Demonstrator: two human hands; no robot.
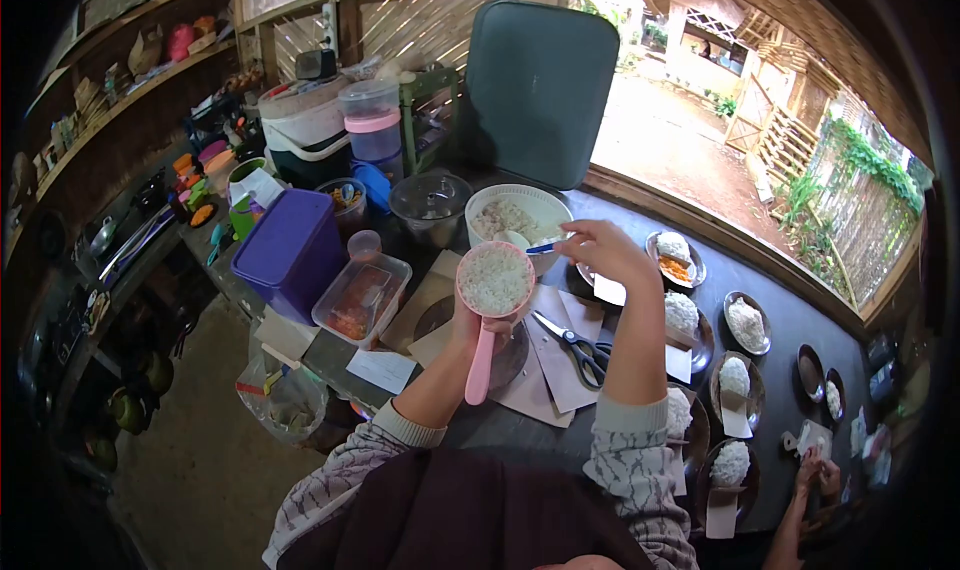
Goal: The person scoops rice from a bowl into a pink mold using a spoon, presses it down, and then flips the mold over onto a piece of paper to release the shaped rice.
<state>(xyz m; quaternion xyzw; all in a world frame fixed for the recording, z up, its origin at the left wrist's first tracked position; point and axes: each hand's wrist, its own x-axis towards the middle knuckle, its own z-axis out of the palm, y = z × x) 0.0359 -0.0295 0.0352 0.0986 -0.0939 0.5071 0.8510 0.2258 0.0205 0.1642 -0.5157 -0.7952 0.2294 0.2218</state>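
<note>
My left hand (pixel 470 322) is wrapped round a pink long-handled dipper (pixel 481 368), holding it upright. White rice (pixel 496 279) fills the dipper to about its rim. In my right hand (pixel 603 250) is a spoon with a blue handle (pixel 543 249), gripped between the fingers. Its pale bowl lies just behind the dipper, by the near rim of a white basket (pixel 556 205) that holds more rice. Below my hands, black-handled scissors (pixel 585 356) lie on brown paper sheets (pixel 543 375).
Plates with rice mounds (pixel 734 376) and paper pieces line the right side. A clear container (pixel 362 300) of red food and a purple box (pixel 290 255) stand left. A dark green lid (pixel 540 90) leans at the back. Another person's hands (pixel 818 475) are at far right.
</note>
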